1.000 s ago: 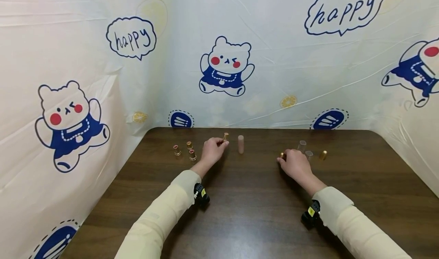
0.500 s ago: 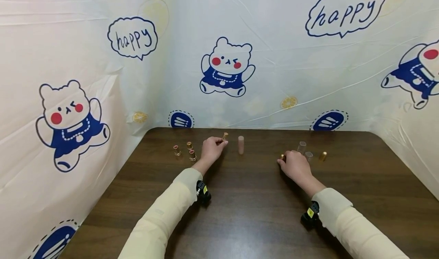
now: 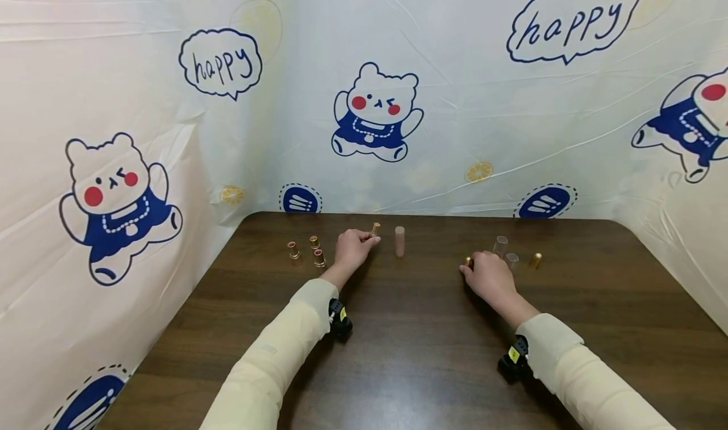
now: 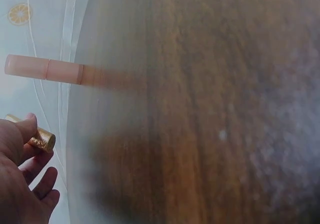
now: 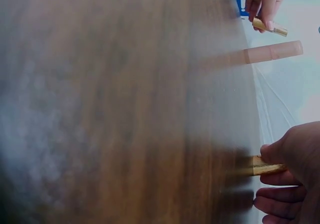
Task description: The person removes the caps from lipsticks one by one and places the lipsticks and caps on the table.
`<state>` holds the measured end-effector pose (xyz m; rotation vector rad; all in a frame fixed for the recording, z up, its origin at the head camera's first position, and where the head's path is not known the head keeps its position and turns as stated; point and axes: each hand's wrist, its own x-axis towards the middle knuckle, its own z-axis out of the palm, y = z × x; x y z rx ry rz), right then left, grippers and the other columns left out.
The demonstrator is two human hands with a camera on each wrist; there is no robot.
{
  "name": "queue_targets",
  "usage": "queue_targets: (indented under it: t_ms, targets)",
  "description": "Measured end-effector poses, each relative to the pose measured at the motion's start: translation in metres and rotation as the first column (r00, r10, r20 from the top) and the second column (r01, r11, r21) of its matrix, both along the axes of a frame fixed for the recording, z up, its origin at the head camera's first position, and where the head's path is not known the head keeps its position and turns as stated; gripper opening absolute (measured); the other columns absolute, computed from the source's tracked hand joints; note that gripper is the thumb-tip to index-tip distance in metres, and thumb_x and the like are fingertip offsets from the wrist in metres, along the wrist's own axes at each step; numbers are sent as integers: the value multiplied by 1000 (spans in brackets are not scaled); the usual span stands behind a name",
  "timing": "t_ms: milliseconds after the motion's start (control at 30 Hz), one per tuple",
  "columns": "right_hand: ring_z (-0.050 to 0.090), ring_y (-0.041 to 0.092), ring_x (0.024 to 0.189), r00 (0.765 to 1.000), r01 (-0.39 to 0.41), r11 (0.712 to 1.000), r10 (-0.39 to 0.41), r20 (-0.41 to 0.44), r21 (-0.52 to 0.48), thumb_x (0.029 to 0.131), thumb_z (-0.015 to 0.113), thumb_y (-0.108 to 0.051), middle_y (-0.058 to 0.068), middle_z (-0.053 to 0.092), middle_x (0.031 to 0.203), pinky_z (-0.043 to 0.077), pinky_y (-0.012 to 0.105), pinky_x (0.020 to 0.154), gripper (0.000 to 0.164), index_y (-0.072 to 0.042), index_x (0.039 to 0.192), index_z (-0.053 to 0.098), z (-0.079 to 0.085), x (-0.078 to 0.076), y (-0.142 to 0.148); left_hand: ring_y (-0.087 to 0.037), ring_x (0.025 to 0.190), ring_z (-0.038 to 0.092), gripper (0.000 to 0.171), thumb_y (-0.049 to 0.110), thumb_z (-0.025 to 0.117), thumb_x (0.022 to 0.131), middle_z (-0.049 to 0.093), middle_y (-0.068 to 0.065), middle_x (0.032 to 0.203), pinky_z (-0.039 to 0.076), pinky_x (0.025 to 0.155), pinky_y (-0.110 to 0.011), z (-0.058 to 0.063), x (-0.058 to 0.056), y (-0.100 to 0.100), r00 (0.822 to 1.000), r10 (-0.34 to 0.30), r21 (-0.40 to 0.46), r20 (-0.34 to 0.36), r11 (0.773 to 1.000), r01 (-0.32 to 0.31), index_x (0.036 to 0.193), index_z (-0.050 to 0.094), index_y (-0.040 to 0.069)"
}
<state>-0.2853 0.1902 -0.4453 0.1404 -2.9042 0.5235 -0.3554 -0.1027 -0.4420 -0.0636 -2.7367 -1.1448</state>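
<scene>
My left hand pinches a slim gold lipstick tube between thumb and fingers, held upright near the table's far edge. Beside it stands a pink lipstick tube, upright and untouched by either hand. My right hand grips a small gold cylinder with thumb and index finger, its lower end at the tabletop. Most of that cylinder is hidden by the fingers in the head view. Just behind the right hand are two clear caps, partly covered by it.
Left of my left hand stand three gold lipsticks with reddish tops. A small gold piece stands to the right of the clear caps. The brown wooden table ends at a printed cloth backdrop.
My left hand shifts very slightly, still pinching its lipstick tube. The right hand keeps its grip on the gold cylinder in the same spot.
</scene>
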Motion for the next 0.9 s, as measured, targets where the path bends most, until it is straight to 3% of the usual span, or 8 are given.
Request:
queue_targets:
  t_ms: [400, 533, 667, 733, 900]
  targets:
    - [61, 32, 69, 1000, 5, 1000, -5, 15, 3, 92, 69, -22, 12, 59, 75, 49, 50, 63, 25, 1, 81, 65, 0, 1, 0, -22, 86, 65, 19, 27, 70, 91, 73, -3, 95, 49, 76, -37, -2, 0, 5, 1000, -25, -67, -16, 997, 24, 102, 79, 14]
    - [61, 32, 70, 1000, 6, 1000, -6, 11, 8, 91, 69, -22, 12, 59, 75, 49, 50, 63, 25, 0, 81, 64, -1, 0, 0, -21, 74, 61, 21, 30, 68, 92, 71, -2, 83, 43, 70, -33, -6, -2, 3, 998, -63, -119, -16, 991, 61, 81, 76, 13]
    - [61, 33, 71, 1000, 9, 1000, -9, 12, 11, 91, 69, -22, 13, 59, 76, 49, 50, 63, 25, 1, 81, 64, -1, 0, 0, -22, 61, 44, 39, 33, 65, 94, 53, -3, 61, 33, 63, -32, -8, -4, 1, 996, -92, -153, -17, 984, 88, 63, 56, 11]
    - [61, 33, 71, 1000, 9, 1000, -9, 10, 13, 91, 69, -22, 13, 59, 76, 49, 51, 64, 25, 1, 82, 64, -1, 0, 1, -23, 60, 43, 40, 33, 64, 94, 51, -6, 60, 32, 63, -32, -9, -4, 1, 995, -94, -163, -16, 983, 90, 64, 55, 10]
    - [61, 33, 72, 1000, 8, 1000, -9, 10, 13, 92, 69, -22, 13, 59, 76, 49, 51, 65, 26, 1, 82, 64, -1, 0, 1, -25, 76, 61, 26, 35, 63, 95, 71, -9, 87, 44, 70, -35, -9, -4, 1, 995, -98, -240, -9, 966, 93, 87, 75, 13]
